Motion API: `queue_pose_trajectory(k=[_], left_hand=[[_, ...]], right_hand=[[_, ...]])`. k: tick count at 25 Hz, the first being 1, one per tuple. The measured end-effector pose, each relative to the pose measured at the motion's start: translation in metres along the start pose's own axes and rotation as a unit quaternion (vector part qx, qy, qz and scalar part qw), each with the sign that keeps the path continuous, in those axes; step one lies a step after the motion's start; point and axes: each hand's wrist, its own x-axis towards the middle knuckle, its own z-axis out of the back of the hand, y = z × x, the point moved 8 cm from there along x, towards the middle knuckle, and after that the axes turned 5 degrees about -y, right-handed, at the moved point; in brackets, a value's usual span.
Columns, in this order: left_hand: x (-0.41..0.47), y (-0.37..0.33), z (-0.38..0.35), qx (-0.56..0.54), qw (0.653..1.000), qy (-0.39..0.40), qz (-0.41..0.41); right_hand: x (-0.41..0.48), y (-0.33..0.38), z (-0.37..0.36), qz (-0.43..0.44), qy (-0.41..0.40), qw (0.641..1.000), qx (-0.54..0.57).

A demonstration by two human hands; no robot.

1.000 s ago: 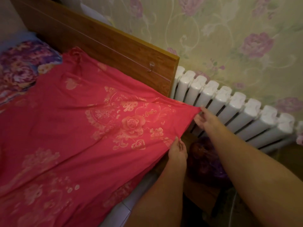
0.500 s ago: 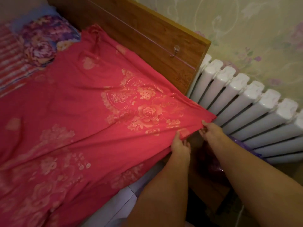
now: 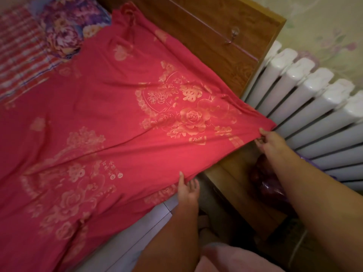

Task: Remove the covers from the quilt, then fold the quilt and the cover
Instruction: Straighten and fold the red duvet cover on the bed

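Our thin red cover point(image 3: 137, 134), printed with gold roses, lies spread over the bed point(image 3: 137, 232). Our right hand point(image 3: 272, 141) pinches its right corner beside the ribbed white radiator point(image 3: 306, 95), and our left hand point(image 3: 187, 190) pinches the near edge, thumb on top. Folding seems in hand: next, we judge, this limp corner must travel left, edges matched.

Wooden headboard point(image 3: 206, 32), white radiator point(image 3: 306, 107), floral wallpaper point(image 3: 324, 26).

The red quilt cover point(image 3: 117, 118), printed with gold roses and double-happiness signs, lies spread out with light creases; its near right corner is lifted and stretched taut.
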Motion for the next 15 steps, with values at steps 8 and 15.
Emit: queue_pose_trajectory(k=[8, 15], left_hand=[[0.018, -0.016, 0.003, 0.072, 0.997, 0.017, 0.018], [0.015, -0.02, 0.0, -0.083, 0.995, 0.058, -0.011]], right_hand=[[0.004, 0.0, -0.002, -0.014, 0.004, 1.0, -0.004], [-0.01, 0.009, -0.011, 0.001, 0.003, 1.0, -0.023]])
